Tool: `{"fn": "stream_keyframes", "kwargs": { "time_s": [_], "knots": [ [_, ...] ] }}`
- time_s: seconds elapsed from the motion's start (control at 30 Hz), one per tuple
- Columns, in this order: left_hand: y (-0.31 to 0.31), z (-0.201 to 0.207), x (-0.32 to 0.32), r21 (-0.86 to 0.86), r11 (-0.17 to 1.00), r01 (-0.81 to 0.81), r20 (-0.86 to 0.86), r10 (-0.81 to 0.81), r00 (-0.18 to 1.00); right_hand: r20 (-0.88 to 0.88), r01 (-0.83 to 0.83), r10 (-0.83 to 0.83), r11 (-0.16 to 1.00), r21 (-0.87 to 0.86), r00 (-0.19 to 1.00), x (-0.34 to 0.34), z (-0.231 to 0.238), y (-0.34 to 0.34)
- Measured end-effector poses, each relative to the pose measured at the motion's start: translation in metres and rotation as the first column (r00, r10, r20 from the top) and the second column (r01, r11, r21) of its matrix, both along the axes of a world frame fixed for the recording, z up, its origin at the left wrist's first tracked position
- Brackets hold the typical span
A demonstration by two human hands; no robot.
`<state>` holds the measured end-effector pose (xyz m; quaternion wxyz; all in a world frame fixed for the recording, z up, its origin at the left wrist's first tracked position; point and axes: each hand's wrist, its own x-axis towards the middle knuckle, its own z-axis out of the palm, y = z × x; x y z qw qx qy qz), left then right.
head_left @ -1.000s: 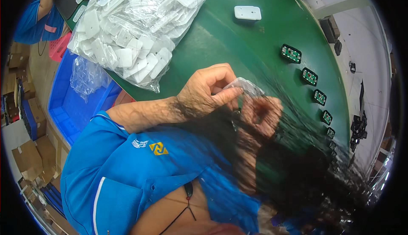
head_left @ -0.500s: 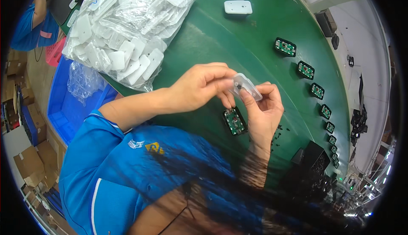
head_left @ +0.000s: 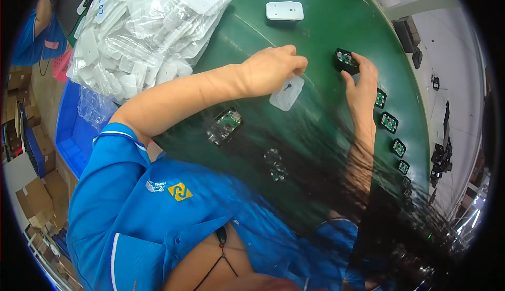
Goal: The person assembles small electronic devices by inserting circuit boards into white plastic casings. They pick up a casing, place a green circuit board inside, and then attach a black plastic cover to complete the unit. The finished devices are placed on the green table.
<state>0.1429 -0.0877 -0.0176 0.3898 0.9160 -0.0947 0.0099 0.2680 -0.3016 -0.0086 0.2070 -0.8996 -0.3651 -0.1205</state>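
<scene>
While holding the left hand [head_left: 271, 71] curled at the far end of the white plate [head_left: 286, 97], cannot tell if gripping it, nor if gripping the black case [head_left: 345, 57] between thumb and fingers of the nearer right hand [head_left: 363, 83], long axis slanting toward the right edge of the tabletop [head_left: 386, 43].

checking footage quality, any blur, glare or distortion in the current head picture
Head view: dark hair smears across the right forearm and green table; head view: pale glints on the plastic bag; head view: table's right edge bows, corners go black.

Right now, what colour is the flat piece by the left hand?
The flat piece is cloudy white, in the head view.
</scene>
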Motion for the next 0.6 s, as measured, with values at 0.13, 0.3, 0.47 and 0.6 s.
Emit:
{"fn": "stream_keyframes", "kwargs": {
  "time_s": [0.13,0.3,0.47,0.6],
  "knots": [
    [-0.001,0.004,0.003,0.131,0.991,-0.006,-0.055,0.013,0.998,0.1,-0.012,0.014,1.0,-0.026,0.995,0.003,-0.007,0.003],
    [-0.002,-0.003,0.004,-0.066,0.981,-0.183,0.268,0.194,0.944,0.108,-0.064,0.047,0.986,0.157,0.993,-0.002,-0.011,0.005],
    [-0.014,0.016,-0.011,-0.727,0.683,-0.067,-0.017,0.08,0.997,0.133,-0.158,0.108,0.875,0.458,0.985,-0.081,0.02,0.031],
    [-0.005,0.046,-0.041,-0.882,0.468,-0.061,-0.159,-0.172,0.972,-0.327,0.075,0.259,0.67,0.738,0.909,-0.137,0.041,0.024]
  ]
}}
